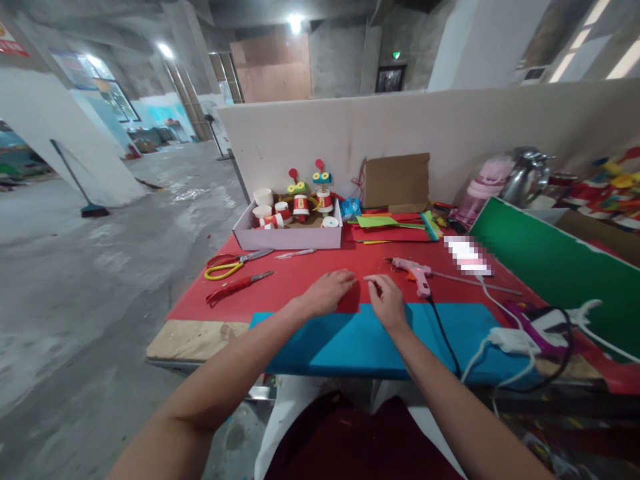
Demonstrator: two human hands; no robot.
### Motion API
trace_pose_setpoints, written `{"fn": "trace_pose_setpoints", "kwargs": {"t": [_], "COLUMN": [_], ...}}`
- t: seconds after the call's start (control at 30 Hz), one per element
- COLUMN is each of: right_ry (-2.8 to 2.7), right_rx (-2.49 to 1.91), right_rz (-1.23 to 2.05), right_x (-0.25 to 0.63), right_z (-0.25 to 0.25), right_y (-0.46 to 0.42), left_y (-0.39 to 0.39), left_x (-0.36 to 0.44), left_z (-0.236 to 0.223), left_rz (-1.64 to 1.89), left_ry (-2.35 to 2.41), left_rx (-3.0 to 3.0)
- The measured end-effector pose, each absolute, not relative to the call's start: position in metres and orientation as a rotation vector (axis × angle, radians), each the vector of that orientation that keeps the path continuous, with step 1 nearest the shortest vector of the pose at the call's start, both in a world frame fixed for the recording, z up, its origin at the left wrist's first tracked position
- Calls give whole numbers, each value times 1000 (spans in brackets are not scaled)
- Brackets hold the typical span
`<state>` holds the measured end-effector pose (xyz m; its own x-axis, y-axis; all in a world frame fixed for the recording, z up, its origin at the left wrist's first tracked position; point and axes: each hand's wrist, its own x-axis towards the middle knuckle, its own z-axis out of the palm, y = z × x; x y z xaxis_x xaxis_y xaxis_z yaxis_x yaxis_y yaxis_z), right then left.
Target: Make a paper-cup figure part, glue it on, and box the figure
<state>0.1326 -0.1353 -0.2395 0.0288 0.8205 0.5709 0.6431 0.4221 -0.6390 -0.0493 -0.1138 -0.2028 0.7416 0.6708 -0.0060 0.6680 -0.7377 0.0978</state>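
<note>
My left hand (331, 292) lies palm down over the red table covering (300, 273), its fingers stretched out with nothing visible in them. Close to its right, my right hand (387, 299) has thumb and forefinger drawn together in a pinch. Whatever may be between those fingertips is too small to make out. A pink hot glue gun (417, 273) lies just right of that hand, a long glue stick (470, 283) reaching out behind it. Below both hands a blue sheet (340, 343) covers the table's front edge.
Scissors (233, 263), a red-handled knife (237, 288) and a pen (296, 254) lie on the left. Behind them, a white box (287, 239) holds paper cups and two cup robots. Coloured paper (390, 227), a green board (550, 267) and a power strip (515, 340) with cables stand around.
</note>
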Motion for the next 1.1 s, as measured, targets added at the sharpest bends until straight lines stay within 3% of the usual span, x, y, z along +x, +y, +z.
{"fn": "trace_pose_setpoints", "kwargs": {"t": [0.17,0.4,0.87,1.1], "right_ry": [-1688,-1665,-1661,-1661], "right_rx": [-1296,-1306,-1319,-1323], "right_rz": [230,259,268,292], "right_x": [133,132,133,133], "right_z": [-239,-240,-239,-239], "right_y": [-136,-135,-136,-136], "left_y": [-116,-115,-104,-101], "left_x": [-67,-120,-72,-94], "left_z": [-203,-182,-192,-199], "left_rz": [-83,-75,108,178], "left_ry": [790,1336,1006,948], "left_rx": [2936,2767,2846,2779]}}
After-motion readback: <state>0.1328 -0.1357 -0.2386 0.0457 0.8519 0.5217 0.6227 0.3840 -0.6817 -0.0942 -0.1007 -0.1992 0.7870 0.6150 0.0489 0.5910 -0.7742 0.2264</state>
